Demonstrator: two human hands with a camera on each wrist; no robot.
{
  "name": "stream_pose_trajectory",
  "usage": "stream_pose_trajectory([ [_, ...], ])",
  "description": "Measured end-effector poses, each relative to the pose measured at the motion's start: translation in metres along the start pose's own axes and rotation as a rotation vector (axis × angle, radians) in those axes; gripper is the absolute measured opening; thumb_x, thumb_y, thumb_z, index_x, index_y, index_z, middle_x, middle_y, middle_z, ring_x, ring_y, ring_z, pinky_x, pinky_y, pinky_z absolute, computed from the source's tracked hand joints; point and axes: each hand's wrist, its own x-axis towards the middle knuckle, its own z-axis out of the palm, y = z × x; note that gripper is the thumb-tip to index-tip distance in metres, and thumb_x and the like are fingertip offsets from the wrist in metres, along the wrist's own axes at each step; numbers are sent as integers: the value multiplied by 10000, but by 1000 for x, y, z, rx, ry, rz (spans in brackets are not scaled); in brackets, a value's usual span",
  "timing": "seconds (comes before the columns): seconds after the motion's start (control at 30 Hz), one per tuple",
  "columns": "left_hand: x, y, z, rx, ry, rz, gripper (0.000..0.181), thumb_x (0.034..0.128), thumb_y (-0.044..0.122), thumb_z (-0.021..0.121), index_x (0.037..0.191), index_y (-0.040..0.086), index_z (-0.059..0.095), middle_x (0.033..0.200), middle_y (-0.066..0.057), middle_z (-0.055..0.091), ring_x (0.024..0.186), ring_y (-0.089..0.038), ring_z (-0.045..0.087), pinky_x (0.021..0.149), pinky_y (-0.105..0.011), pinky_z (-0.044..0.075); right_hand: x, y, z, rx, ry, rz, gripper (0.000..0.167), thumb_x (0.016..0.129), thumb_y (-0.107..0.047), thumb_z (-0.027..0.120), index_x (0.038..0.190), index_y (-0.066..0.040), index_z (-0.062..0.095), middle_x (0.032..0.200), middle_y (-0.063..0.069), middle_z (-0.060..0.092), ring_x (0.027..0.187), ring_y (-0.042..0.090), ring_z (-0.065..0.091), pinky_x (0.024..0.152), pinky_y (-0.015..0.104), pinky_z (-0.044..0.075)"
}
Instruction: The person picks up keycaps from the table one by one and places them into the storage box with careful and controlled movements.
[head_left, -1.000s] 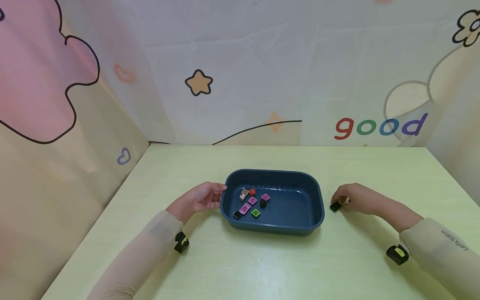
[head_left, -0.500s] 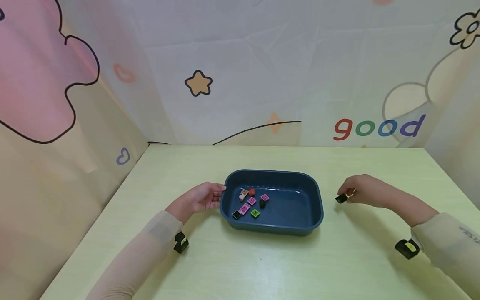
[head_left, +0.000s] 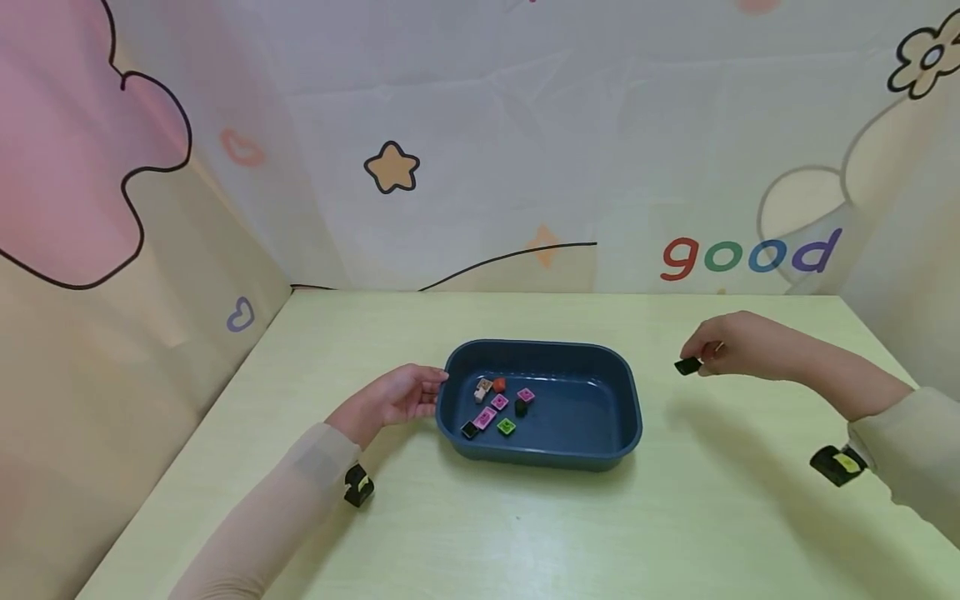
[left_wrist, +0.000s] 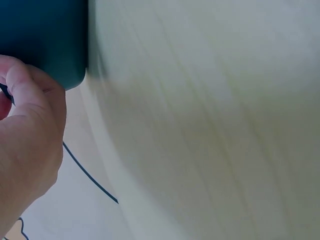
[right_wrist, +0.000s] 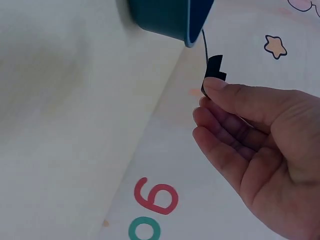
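A dark blue rectangular basin (head_left: 577, 458) stands on the table. My left hand (head_left: 401, 396) grips its left rim, thumb on the edge and fingers against the outer wall. The left wrist view has that hand (left_wrist: 32, 120) curled at the basin's corner. To the right of the basin and raised over the table, my right hand (head_left: 746, 343) pinches a small black toy brick (head_left: 687, 366) between thumb and forefinger. Up close, the brick (right_wrist: 215, 67) has a stepped outline, its lower end covered by the thumb; the other fingers of that hand (right_wrist: 265, 140) are loosely bent.
Several small bricks lie in the basin's left half, among them a pink brick (head_left: 485, 418), a green brick (head_left: 506, 427) and an orange-red brick (head_left: 498, 384). A printed cloth (head_left: 480, 150) hangs behind the pale table (head_left: 517, 542).
My right hand has lifted the black brick off the table and moved it up and slightly away to the right. The left hand stays at the basin's rim.
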Motion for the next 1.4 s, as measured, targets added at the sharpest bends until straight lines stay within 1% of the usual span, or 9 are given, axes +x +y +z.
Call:
stream_pose_trajectory([
  [0.13, -1, -1, -1, 24, 23, 17, 196, 1059, 127, 449, 938, 126, 603, 757, 44, 654, 681, -77, 609, 631, -161, 590, 9, -15, -14, 3, 1, -12, 231, 872, -52, 779, 1100, -29, 757, 994, -3, 751, 859, 112, 635, 726, 204, 553],
  [0.27, -2, -2, 0, 66, 55, 31, 188, 1057, 147, 468, 944, 106, 612, 754, 44, 647, 680, -81, 608, 631, -155, 586, 21, -33, -22, -5, -4, -43, 236, 872, -59, 783, 1106, -40, 759, 987, -4, 754, 857, 109, 638, 739, 228, 560],
  [0.43, -2, -5, 2, 92, 72, 34, 187, 1057, 154, 475, 956, 70, 608, 740, 42, 640, 660, -70, 610, 625, -146, 586, 37, -55, -25, -14, -31, -110, 230, 864, -59, 794, 1090, -47, 758, 986, 2, 745, 861, 112, 633, 763, 270, 578],
  [0.6, 0, -6, 2, 89, 87, 28, 169, 1050, 146, 478, 980, 49, 598, 729, 39, 640, 639, -66, 609, 609, -147, 583, 56, -78, -28, -26, -65, -183, 235, 853, -65, 809, 1079, -35, 752, 991, 35, 746, 866, 128, 638, 783, 329, 609],
  [0.7, -1, -6, 2, 84, 91, 27, 156, 1047, 147, 481, 990, 52, 591, 727, 39, 633, 634, -64, 609, 606, -146, 582, 68, -90, -28, -38, -77, -209, 232, 861, -64, 802, 1084, -31, 751, 999, 59, 753, 867, 144, 644, 803, 366, 621],
  [0.87, -4, -6, 3, 53, 80, 30, 154, 1045, 145, 478, 977, 73, 596, 724, 43, 637, 638, -65, 613, 602, -148, 580, 87, -102, -23, -36, -84, -236, 212, 881, -45, 777, 1090, -21, 752, 1025, 96, 760, 890, 176, 667, 858, 409, 623],
  [0.97, -4, -5, 3, 32, 65, 31, 160, 1043, 144, 474, 958, 92, 599, 728, 46, 641, 642, -65, 614, 603, -149, 580, 95, -106, -19, -24, -91, -248, 200, 897, -41, 760, 1095, -17, 753, 1039, 110, 760, 904, 189, 676, 875, 416, 621],
  [1.17, -2, -5, 2, 10, 47, 24, 189, 1047, 156, 471, 917, 108, 599, 733, 45, 639, 649, -59, 608, 607, -142, 577, 113, -114, -7, 14, -129, -251, 209, 921, -29, 726, 1128, -5, 746, 1093, 135, 755, 944, 206, 691, 900, 411, 619],
  [1.4, -2, -6, 0, -23, 18, 14, 208, 1063, 171, 451, 925, 118, 597, 743, 43, 640, 659, -55, 611, 611, -138, 580, 134, -117, 11, -24, -143, -270, 214, 918, -22, 723, 1130, -14, 750, 1093, 130, 757, 943, 216, 685, 900, 397, 612],
])
